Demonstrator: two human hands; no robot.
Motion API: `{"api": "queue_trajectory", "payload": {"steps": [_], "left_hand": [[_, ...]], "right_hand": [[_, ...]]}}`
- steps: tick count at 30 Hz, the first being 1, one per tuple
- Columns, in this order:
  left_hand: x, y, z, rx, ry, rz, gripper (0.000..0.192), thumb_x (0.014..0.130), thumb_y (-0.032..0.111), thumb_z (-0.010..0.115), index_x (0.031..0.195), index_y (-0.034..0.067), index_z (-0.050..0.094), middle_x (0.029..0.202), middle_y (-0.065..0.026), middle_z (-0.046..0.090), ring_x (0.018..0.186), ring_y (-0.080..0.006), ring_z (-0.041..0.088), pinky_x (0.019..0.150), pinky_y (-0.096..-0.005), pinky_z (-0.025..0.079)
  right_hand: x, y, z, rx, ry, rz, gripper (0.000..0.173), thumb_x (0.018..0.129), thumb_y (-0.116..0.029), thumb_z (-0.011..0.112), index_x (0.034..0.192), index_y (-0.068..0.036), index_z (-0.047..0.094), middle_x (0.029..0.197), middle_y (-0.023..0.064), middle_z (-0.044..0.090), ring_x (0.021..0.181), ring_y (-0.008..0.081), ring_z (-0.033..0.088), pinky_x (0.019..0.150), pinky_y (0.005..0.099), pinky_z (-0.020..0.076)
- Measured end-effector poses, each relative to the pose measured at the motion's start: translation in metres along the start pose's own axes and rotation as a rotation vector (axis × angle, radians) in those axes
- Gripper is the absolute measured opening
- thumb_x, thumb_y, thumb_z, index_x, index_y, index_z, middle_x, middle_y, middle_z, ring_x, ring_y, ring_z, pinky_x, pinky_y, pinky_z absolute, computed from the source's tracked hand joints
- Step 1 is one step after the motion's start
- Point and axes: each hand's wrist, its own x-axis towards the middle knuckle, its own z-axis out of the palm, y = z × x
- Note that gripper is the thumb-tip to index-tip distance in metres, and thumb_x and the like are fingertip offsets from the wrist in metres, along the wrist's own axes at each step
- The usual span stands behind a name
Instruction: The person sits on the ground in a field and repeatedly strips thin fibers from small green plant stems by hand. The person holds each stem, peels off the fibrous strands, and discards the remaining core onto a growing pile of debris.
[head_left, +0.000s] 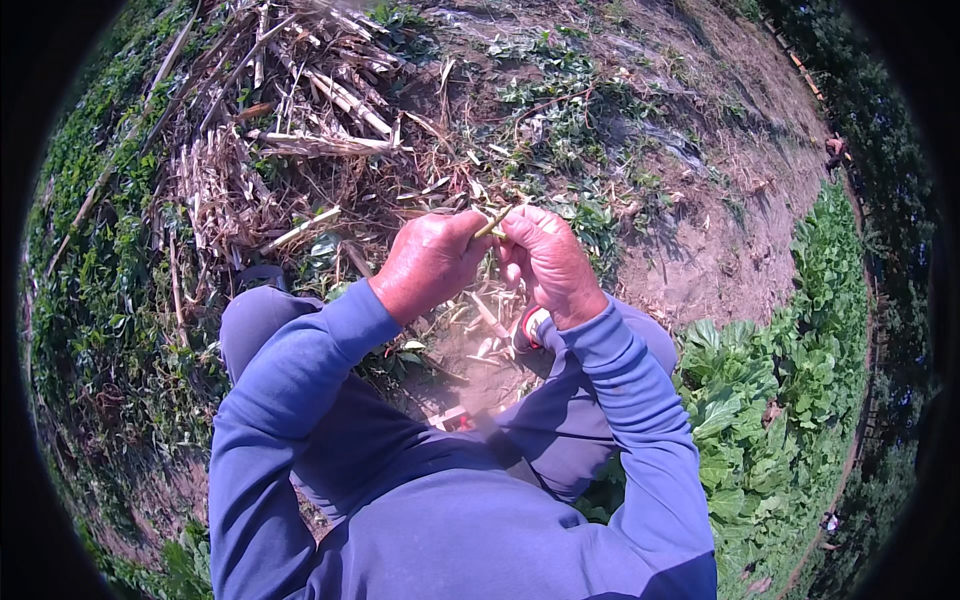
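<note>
My left hand (431, 259) and my right hand (551, 259) meet in front of my knees, close together. Both pinch a slender green piece of plant (493, 223) between thumb and fingers; whether it is a pod or a stem, I cannot tell. It slants up towards the right hand, and the fingers cover its ends. Below the hands, pale husk-like scraps (487, 319) lie scattered on bare soil between my legs. Just under my right wrist shows part of a shoe (531, 326) with a red edge.
Dry stalks (330, 142), apparently corn, are heaped at the upper left. Green vines (82, 300) cover the left side. Cut leafy vines (562, 105) lie ahead on the soil. Broad-leaved greens (739, 382) grow close on my right. A small red object (463, 424) lies near my lap.
</note>
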Motion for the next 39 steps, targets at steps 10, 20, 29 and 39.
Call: {"api": "queue_trajectory", "payload": {"steps": [10, 20, 29, 39], "left_hand": [[-0.0019, -0.0001, -0.0003, -0.02, -0.042, 0.014, 0.011, 0.089, 0.01, 0.066, 0.086, 0.002, 0.059, 0.067, -0.0177, 0.057, 0.061, -0.0375, 0.061, 0.056, -0.0435, 0.046], [-0.0019, 0.0018, -0.0012, 0.008, -0.045, 0.021, 0.012, 0.09, 0.009, 0.066, 0.083, 0.003, 0.058, 0.066, -0.0178, 0.056, 0.06, -0.0374, 0.06, 0.055, -0.0436, 0.045], [-0.0022, 0.0012, -0.0001, -0.005, -0.035, 0.027, 0.012, 0.09, 0.009, 0.065, 0.083, 0.003, 0.058, 0.066, -0.0176, 0.056, 0.06, -0.0368, 0.06, 0.055, -0.0431, 0.045], [-0.0016, 0.0006, -0.0001, 0.007, -0.025, 0.013, 0.012, 0.09, 0.01, 0.065, 0.083, 0.002, 0.058, 0.065, -0.0169, 0.055, 0.058, -0.0356, 0.059, 0.055, -0.0434, 0.045]], "right_hand": [[-0.0009, 0.0001, 0.0009, -0.016, 0.018, 0.028, 0.019, 0.1, -0.022, 0.061, 0.092, -0.005, 0.062, 0.069, 0.0013, 0.06, 0.047, 0.0063, 0.054, 0.039, 0.0194, 0.043], [0.0004, 0.0015, 0.0038, 0.048, 0.071, 0.071, 0.018, 0.1, -0.023, 0.061, 0.091, -0.006, 0.061, 0.07, -0.0002, 0.057, 0.05, 0.005, 0.051, 0.041, 0.0187, 0.0414], [0.0006, 0.0009, 0.0051, 0.051, 0.087, 0.073, 0.022, 0.1, -0.026, 0.06, 0.088, -0.008, 0.062, 0.071, -0.0005, 0.058, 0.051, 0.0057, 0.05, 0.041, 0.0186, 0.0397], [0.0027, 0.0033, -0.0019, 0.069, 0.053, 0.066, 0.024, 0.101, -0.026, 0.059, 0.088, -0.007, 0.063, 0.073, 0.0015, 0.059, 0.052, 0.0067, 0.053, 0.041, 0.0195, 0.0416]]}}
